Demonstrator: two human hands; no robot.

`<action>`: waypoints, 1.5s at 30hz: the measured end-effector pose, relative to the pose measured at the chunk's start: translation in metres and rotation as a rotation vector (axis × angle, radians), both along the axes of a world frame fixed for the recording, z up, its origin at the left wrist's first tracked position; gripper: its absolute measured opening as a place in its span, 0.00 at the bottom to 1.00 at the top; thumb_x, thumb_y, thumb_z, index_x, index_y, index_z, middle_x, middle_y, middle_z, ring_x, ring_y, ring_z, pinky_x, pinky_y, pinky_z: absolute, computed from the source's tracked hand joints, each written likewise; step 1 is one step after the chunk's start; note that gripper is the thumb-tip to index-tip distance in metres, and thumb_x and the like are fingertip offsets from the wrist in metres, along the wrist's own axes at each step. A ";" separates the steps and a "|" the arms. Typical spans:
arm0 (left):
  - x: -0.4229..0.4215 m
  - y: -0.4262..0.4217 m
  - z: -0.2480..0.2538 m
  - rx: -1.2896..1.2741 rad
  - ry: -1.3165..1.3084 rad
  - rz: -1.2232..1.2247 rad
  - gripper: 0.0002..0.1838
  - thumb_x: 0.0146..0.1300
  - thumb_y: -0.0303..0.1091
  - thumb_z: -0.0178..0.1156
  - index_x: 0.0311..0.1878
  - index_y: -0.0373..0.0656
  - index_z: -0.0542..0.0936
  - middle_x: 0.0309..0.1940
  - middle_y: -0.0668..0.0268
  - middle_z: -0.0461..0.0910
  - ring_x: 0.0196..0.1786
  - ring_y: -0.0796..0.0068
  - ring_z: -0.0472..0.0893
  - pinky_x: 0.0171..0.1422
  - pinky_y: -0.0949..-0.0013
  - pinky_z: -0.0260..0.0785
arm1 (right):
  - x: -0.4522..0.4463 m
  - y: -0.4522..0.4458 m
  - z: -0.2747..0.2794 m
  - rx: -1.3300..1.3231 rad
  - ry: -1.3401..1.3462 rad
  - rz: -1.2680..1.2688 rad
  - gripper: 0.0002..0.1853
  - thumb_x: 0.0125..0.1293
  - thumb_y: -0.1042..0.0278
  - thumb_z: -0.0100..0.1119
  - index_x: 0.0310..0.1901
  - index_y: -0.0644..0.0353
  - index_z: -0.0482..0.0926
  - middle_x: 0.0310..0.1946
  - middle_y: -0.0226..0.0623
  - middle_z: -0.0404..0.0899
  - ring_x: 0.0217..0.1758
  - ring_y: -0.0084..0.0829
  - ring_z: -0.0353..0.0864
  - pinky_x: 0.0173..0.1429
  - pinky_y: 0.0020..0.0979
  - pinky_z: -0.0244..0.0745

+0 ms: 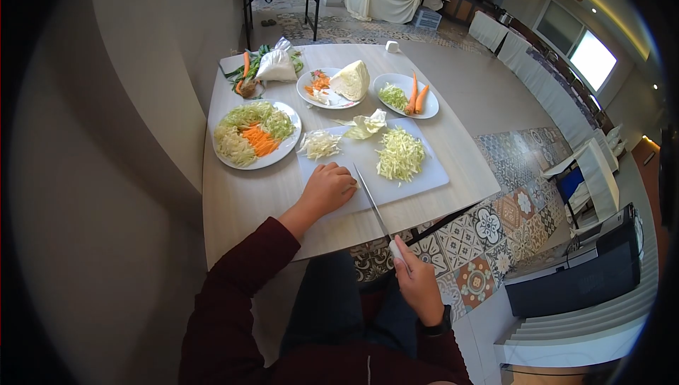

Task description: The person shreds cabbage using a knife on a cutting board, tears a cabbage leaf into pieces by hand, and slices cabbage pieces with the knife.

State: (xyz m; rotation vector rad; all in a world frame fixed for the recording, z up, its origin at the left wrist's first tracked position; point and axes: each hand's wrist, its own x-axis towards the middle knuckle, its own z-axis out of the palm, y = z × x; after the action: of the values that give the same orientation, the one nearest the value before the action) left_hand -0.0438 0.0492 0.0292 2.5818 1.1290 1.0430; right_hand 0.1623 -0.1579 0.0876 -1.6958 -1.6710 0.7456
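Note:
On the near left part of the white cutting board [431, 178] rests my left hand [329, 188], its fingers curled over a small pale piece that is mostly hidden. My right hand [417, 282] is wrapped round the white handle of a knife [373, 202], whose blade points away over the board, just right of my left fingers. A pile of shredded green cabbage [400, 155] lies on the board's right side. Whitish shreds [320, 144] form a smaller pile at its left, and a loose cabbage leaf [366, 125] lies at the far edge.
A plate [221, 158] of shredded vegetables stands left. Behind are a plate [351, 103] with a cabbage wedge [351, 81], another plate [432, 107] with two carrots [421, 99], and a plastic bag [276, 67] beside greens. A small white object [392, 47] sits at the far edge.

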 end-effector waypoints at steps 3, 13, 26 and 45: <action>0.000 0.001 -0.002 0.011 -0.002 0.000 0.05 0.56 0.36 0.68 0.33 0.48 0.88 0.36 0.73 0.85 0.44 0.70 0.80 0.50 0.64 0.67 | -0.002 0.000 -0.003 0.052 0.011 0.011 0.24 0.72 0.70 0.53 0.69 0.59 0.71 0.35 0.62 0.80 0.41 0.57 0.83 0.43 0.40 0.77; 0.000 0.001 -0.001 -0.049 0.037 0.009 0.06 0.58 0.37 0.67 0.36 0.50 0.89 0.39 0.72 0.86 0.46 0.70 0.80 0.52 0.63 0.68 | -0.007 -0.005 0.003 0.094 -0.001 0.025 0.24 0.72 0.71 0.53 0.69 0.60 0.71 0.35 0.61 0.80 0.41 0.57 0.83 0.43 0.43 0.76; 0.000 0.000 0.001 -0.044 0.014 0.009 0.06 0.58 0.36 0.68 0.36 0.48 0.89 0.38 0.71 0.86 0.46 0.69 0.81 0.52 0.62 0.69 | 0.001 -0.018 0.017 -0.028 -0.009 0.029 0.23 0.72 0.71 0.53 0.68 0.62 0.71 0.28 0.61 0.76 0.33 0.59 0.80 0.37 0.42 0.74; -0.001 -0.001 0.003 -0.009 0.046 0.034 0.05 0.55 0.35 0.68 0.32 0.47 0.88 0.37 0.71 0.87 0.45 0.69 0.82 0.50 0.62 0.70 | -0.022 0.013 -0.014 0.115 -0.255 0.055 0.24 0.71 0.68 0.53 0.68 0.60 0.72 0.27 0.59 0.78 0.33 0.57 0.80 0.38 0.52 0.73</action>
State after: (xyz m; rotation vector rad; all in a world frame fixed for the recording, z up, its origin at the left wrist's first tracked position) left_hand -0.0444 0.0484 0.0322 2.6017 1.1890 0.9873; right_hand 0.1402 -0.1449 0.0734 -1.7262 -1.9012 0.4622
